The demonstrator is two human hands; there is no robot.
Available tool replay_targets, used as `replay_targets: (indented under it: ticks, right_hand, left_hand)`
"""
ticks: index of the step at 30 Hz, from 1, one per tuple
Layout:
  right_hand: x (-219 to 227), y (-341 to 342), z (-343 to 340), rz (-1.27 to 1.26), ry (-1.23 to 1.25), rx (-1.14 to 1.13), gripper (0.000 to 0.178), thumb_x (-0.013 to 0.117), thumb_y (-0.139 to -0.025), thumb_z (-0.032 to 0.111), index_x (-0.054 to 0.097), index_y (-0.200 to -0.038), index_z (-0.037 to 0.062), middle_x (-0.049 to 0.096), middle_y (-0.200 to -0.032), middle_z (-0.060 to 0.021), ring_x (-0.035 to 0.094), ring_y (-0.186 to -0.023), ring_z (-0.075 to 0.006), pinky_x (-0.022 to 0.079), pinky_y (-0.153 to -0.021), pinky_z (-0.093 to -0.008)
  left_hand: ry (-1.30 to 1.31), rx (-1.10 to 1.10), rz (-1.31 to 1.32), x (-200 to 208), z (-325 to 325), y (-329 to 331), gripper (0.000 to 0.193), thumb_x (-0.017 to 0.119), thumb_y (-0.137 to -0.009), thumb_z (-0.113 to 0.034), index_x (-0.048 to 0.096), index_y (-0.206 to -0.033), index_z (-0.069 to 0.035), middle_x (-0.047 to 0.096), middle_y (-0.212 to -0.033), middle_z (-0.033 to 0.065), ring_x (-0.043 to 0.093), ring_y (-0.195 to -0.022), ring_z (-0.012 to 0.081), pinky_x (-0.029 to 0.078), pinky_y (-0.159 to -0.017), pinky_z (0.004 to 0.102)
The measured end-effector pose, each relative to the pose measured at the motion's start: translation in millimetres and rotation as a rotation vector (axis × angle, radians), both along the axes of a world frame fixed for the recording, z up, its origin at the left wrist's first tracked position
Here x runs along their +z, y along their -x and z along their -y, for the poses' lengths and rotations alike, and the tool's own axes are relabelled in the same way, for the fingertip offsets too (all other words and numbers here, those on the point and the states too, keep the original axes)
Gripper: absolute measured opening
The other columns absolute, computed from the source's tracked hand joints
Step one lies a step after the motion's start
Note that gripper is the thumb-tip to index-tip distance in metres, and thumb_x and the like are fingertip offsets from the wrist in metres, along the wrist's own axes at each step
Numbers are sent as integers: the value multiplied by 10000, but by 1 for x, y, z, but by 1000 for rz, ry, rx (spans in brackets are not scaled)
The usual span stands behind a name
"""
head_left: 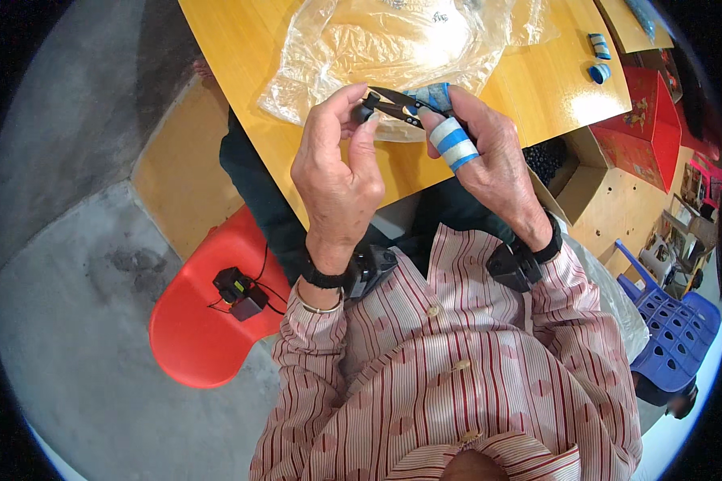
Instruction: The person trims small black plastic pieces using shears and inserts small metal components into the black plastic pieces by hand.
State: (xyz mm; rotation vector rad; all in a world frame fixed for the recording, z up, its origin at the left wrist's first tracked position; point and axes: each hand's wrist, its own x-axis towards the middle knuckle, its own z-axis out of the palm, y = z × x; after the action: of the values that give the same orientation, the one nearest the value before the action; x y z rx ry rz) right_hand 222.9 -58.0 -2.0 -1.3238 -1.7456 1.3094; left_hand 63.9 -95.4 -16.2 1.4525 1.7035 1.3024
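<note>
My left hand (337,168) pinches a small black round part (364,111) between thumb and fingertips, above the table's near edge. In my right hand (496,152) is a pair of black snips (395,103). Their jaws point left and meet the part, though I cannot tell whether the blades are closed on it. Blue-and-white striped tape (454,144) wraps my right thumb, and blue tape (431,96) covers a right finger. The lower handles of the snips are hidden in my palm. Just beyond both hands, a clear plastic bag (313,76) lies on the yellow wooden table (241,44).
Two striped tape rolls (599,60) sit at the table's right. Past that edge are a cardboard box (582,184) with black pieces (544,159) and a red box (638,128). A red stool (192,345) holding small black devices (241,295) is at left; a blue chair (674,329) is at right.
</note>
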Motion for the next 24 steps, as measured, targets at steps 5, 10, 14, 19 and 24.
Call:
replay_targets:
  ticks: [5,10,14,19,24]
  right_hand:
    - [0,-8,-9,-27,-66,77,161,570,-885,113,561,-989,-9,534,-697,-175,467,-574,-256,438,-564,-326]
    - [1,-13,-13,-13,-35,134,165,566,-889,119,565,-990,-11,544,-707,-175,485,-582,-260,443,-571,-331]
    - [1,-7,-8,-37,-69,78,171,568,-888,119,567,-998,-11,551,-711,-177,500,-591,-262,451,-581,-327]
    - [4,-6,-5,12,-34,63,178,573,-885,116,563,-1008,-12,557,-707,-183,503,-587,-275,459,-585,-325]
    - [0,-7,-6,-8,-73,63,173,552,-918,154,574,-978,-8,546,-692,-46,556,-621,-102,433,-561,-253]
  left_hand:
    - [71,-48,106,1,0,5,308,596,-824,6,563,-1130,-17,631,-913,121,633,-777,191,505,-717,284]
    - [65,-59,226,-2,-1,4,332,607,-817,0,556,-1144,-19,635,-873,116,625,-758,181,502,-712,277]
    - [-9,-20,49,-7,-1,2,355,602,-813,14,549,-1162,-24,634,-895,111,625,-752,184,501,-704,279]
    - [-76,11,-34,-4,-5,-1,345,583,-816,30,561,-1155,-31,630,-931,103,625,-756,190,503,-701,284]
    - [-61,-54,-34,-4,-6,-1,296,570,-813,45,610,-1093,-45,629,-950,107,628,-764,189,504,-700,279]
